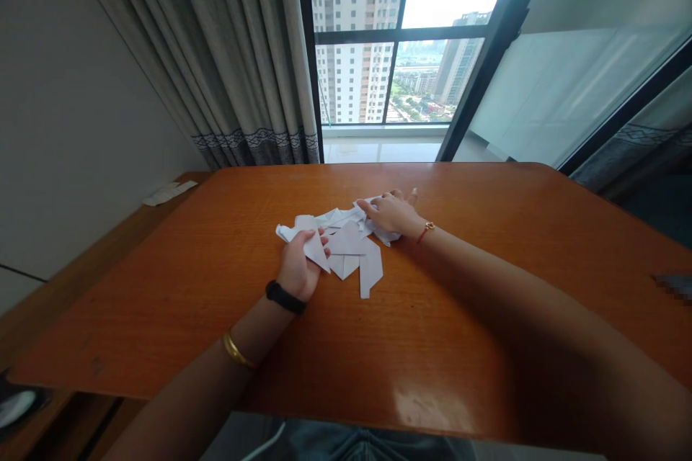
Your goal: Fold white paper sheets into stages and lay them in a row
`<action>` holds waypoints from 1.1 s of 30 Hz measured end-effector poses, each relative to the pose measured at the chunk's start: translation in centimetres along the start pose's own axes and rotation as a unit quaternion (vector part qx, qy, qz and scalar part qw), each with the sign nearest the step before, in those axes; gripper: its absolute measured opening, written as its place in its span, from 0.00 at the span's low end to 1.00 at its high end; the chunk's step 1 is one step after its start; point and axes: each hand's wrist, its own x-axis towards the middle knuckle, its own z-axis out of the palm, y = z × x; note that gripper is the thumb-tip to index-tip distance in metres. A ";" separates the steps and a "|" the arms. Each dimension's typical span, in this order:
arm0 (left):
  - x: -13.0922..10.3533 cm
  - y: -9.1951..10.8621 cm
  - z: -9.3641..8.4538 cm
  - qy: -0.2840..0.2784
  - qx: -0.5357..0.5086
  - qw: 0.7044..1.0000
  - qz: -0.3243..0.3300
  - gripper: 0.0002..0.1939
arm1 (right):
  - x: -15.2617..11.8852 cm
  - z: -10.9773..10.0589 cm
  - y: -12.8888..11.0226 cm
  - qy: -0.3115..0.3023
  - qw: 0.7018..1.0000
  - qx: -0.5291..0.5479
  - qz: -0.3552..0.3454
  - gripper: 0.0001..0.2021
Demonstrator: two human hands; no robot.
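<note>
I have folded white paper [315, 252] held in my left grip [300, 266] at the left of the paper pile [347, 239] on the tabletop [432, 353]. My right grip [397, 212] covers the pile's far right; I cannot tell whether it holds any.

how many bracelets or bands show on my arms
3: a wide black band on the wrist of your left hand, a gold-coloured metal bangle farther up that forearm, and a thin red bracelet on the wrist of your right hand. More may be offscreen.
</note>
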 end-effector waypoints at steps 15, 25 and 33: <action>0.1 0.3 0.0 -0.080 -0.008 0.997 -0.004 0.07 | -7.5 -0.4 -5.4 0.043 0.964 -0.129 -0.230 0.11; -0.2 1.5 0.0 -0.133 0.003 0.990 -0.051 0.10 | -7.0 -0.9 -3.1 0.007 0.979 -0.093 -0.183 0.11; -0.5 2.2 2.0 -0.092 -0.005 0.994 -0.060 0.12 | -5.9 -0.4 -4.8 0.000 0.972 -0.130 -0.197 0.11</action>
